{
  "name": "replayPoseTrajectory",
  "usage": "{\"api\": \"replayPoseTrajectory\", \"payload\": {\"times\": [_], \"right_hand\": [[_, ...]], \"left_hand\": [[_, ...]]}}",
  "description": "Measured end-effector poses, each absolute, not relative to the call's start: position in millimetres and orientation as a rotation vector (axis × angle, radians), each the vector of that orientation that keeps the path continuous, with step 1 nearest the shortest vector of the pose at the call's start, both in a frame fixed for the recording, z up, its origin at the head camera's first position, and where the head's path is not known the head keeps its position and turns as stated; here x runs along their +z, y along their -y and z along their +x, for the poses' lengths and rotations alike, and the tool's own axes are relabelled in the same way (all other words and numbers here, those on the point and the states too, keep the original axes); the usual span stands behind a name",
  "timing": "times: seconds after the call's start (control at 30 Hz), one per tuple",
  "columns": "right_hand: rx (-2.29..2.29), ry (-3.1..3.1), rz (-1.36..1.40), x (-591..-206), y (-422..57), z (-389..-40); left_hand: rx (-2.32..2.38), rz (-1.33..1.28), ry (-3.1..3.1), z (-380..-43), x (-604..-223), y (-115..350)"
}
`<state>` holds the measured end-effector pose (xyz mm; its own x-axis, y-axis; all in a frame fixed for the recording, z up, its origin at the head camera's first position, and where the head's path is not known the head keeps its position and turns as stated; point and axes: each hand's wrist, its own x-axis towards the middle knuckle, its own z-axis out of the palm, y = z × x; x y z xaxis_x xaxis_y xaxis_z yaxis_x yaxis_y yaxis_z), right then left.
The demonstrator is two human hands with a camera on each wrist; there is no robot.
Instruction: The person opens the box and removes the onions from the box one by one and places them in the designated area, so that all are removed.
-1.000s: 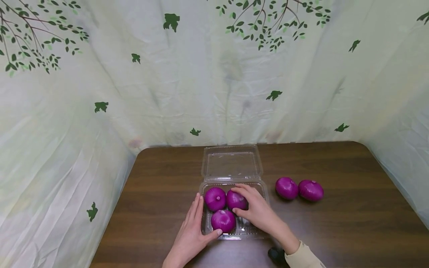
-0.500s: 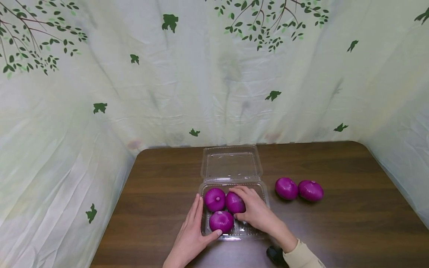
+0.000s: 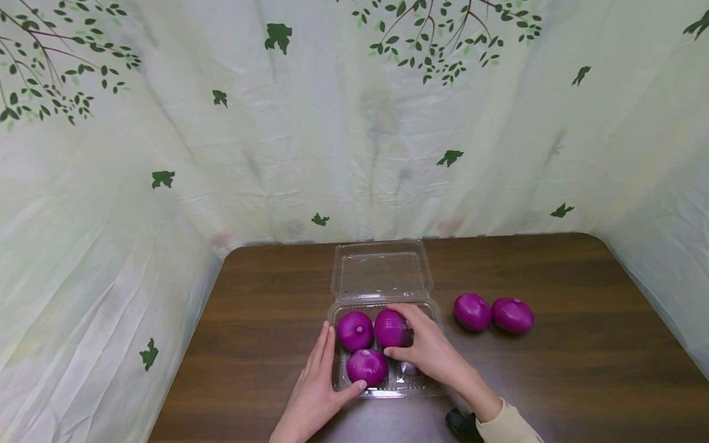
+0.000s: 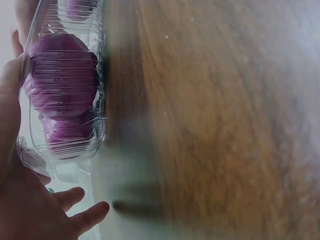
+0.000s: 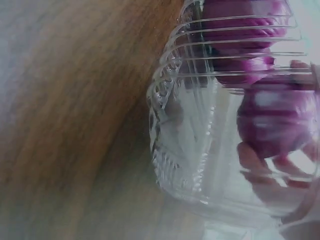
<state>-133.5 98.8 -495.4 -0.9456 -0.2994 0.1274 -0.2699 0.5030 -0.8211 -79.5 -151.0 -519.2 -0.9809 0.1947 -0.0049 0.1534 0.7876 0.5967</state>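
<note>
In the head view, my right hand (image 3: pixel 434 351) holds a red onion (image 3: pixel 390 327) between thumb and fingers, in the back right part of a clear plastic clamshell container (image 3: pixel 407 392). Left of it sits a second red onion (image 3: pixel 354 331), and a third onion (image 3: pixel 367 367) lies in front. Along the container's left side rests my left hand (image 3: pixel 316 391), its fingers straight and its thumb at the front rim. Through the clear wall, the right wrist view shows my fingertips against the held onion (image 5: pixel 277 120). Onions (image 4: pixel 62 75) also show behind the ribbed wall in the left wrist view.
The container's lid (image 3: pixel 382 271) lies folded back toward the table's far edge. Two more red onions (image 3: pixel 472 312) sit side by side on the brown wooden table (image 3: pixel 266 307), right of the container. A leaf-patterned cloth (image 3: pixel 332 141) hangs behind and beside the table.
The onion in my right hand shifts slightly left, then back right, and looks turned. The front onion moves a little with it. My left hand stays at the container's side.
</note>
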Motion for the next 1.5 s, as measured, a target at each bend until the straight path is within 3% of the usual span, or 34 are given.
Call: {"api": "replayPoseTrajectory", "payload": {"times": [0.2,0.97,1.5], "right_hand": [[-1.697,-2.546,-0.381,-491,-104,-126],[-2.275,-2.274,-0.345,-493,-138,-85],[-2.342,-2.361,-0.357,-498,-173,-68]], "left_hand": [[0.960,0.271,-2.898,-80,-518,152],[0.989,0.277,-2.904,-78,-518,151],[0.964,0.266,-2.906,-79,-519,152]]}}
